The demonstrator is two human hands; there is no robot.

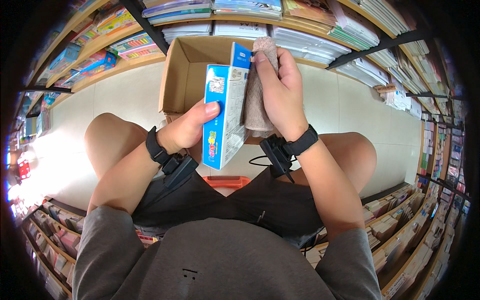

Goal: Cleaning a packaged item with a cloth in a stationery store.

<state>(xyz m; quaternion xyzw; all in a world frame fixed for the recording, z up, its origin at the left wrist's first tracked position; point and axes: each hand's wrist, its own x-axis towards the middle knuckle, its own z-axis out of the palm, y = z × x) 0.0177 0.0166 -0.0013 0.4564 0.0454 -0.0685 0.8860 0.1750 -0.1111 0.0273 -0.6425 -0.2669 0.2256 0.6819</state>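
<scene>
My left hand grips a blue and white cardboard box by its narrow blue side, thumb on the front. A flap stands up at the box's top end. Against the box's right face lies a rolled greyish-pink cloth, held by my right hand with the thumb across its upper part. The right fingers are partly hidden behind the cloth. Behind the blue box, a brown cardboard carton stands open on the floor, its visible inside bare. Both wrists wear black straps with small black devices.
Shelves with stacked pads and paper packs run along the far side. Colourful boxed goods fill shelves at the upper left. Racks of small packets stand at the lower right. An orange plastic edge shows between my legs.
</scene>
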